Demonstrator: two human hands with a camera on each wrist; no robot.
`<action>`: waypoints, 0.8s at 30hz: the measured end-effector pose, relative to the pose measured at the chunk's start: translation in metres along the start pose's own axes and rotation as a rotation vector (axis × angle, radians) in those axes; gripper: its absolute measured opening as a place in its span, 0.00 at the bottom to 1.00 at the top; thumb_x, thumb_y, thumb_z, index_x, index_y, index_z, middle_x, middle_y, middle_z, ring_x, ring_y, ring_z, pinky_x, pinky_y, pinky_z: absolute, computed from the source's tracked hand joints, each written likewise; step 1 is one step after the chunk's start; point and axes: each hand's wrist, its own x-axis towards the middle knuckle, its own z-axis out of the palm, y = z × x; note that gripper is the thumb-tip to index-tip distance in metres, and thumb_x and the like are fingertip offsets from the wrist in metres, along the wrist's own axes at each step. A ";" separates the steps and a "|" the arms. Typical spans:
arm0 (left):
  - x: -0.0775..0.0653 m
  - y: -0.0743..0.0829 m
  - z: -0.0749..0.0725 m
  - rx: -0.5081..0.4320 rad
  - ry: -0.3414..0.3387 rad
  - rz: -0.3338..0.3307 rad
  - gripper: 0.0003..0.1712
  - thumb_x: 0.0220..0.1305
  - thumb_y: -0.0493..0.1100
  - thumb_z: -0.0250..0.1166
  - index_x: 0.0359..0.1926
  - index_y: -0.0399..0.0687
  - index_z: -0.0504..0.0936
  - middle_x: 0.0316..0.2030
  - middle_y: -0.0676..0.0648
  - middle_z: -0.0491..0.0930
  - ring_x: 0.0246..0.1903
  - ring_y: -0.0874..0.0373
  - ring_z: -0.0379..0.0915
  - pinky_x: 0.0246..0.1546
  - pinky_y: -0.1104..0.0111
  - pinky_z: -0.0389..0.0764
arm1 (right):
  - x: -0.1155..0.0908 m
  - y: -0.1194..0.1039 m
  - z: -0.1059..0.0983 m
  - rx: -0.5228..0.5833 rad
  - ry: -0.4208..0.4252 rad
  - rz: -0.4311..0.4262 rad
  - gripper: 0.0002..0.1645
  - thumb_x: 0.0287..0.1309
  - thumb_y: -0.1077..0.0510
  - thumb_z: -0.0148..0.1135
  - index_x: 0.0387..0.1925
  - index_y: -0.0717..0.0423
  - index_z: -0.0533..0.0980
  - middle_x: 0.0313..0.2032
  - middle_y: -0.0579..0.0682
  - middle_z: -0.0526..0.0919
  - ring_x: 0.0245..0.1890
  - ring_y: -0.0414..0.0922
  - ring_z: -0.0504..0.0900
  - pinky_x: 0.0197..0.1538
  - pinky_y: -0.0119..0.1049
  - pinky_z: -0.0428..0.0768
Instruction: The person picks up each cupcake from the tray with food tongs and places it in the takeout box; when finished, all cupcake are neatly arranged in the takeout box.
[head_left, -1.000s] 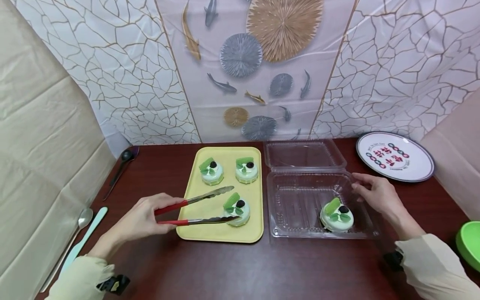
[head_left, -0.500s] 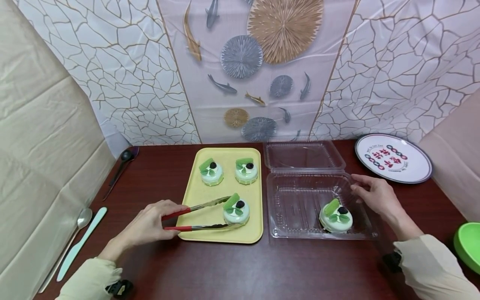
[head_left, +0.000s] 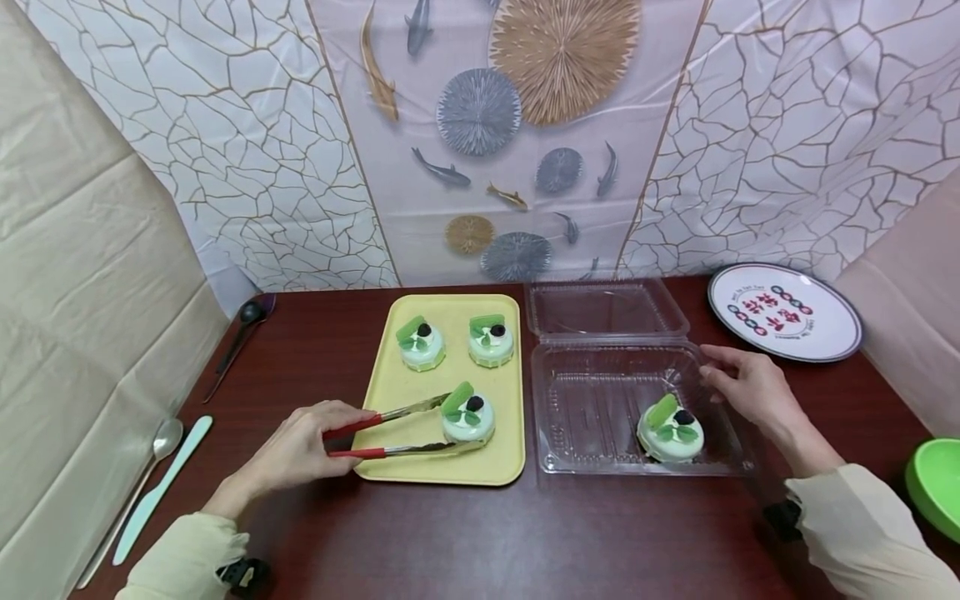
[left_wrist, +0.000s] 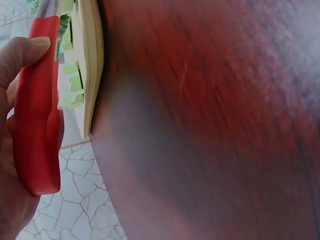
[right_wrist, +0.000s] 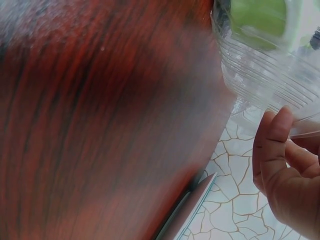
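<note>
In the head view my left hand [head_left: 307, 446] holds red-handled tongs [head_left: 358, 454] from the left. Their metal arms lie on either side of the nearest small white cake [head_left: 468, 422], topped with green pieces and a dark berry. This cake sits on a yellow tray [head_left: 453, 377]. The left wrist view shows my thumb on the red handle [left_wrist: 37, 110]. On the right, my right hand [head_left: 753, 396] pinches the side rim of a clear plastic container [head_left: 592, 417]. A similar cake [head_left: 670, 437] lies inside it, at the near right.
Two more cakes, one at left [head_left: 422, 344] and one at right [head_left: 491, 340], sit at the tray's back. A white plate [head_left: 783, 310] and a green bowl [head_left: 937, 487] are at right. Spoons [head_left: 168, 437] and a pale spreader [head_left: 161, 490] lie left.
The tongs have come down from over the front cake, and their arms now flank it. That cake has shifted slightly left. My right hand keeps its place on the container's rim.
</note>
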 end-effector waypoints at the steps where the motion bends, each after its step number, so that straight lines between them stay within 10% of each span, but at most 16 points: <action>1: 0.001 0.000 -0.002 -0.009 0.003 -0.004 0.33 0.40 0.37 0.77 0.53 0.55 0.84 0.42 0.55 0.84 0.42 0.62 0.79 0.39 0.69 0.79 | 0.000 0.000 0.000 0.000 0.001 -0.001 0.26 0.68 0.64 0.53 0.63 0.76 0.66 0.42 0.71 0.83 0.20 0.33 0.78 0.25 0.29 0.76; 12: 0.068 0.033 -0.013 -0.052 0.028 0.056 0.31 0.43 0.39 0.76 0.55 0.52 0.84 0.46 0.50 0.86 0.44 0.56 0.81 0.44 0.64 0.80 | -0.002 0.000 -0.001 0.025 0.027 -0.025 0.25 0.67 0.65 0.54 0.62 0.76 0.67 0.42 0.72 0.83 0.19 0.32 0.78 0.25 0.28 0.77; 24: 0.163 0.093 0.030 0.016 -0.149 0.193 0.31 0.47 0.45 0.70 0.57 0.51 0.82 0.50 0.46 0.85 0.49 0.53 0.81 0.48 0.60 0.79 | -0.003 0.000 -0.001 0.024 0.020 -0.009 0.26 0.67 0.65 0.53 0.62 0.75 0.67 0.41 0.71 0.83 0.19 0.34 0.78 0.25 0.29 0.76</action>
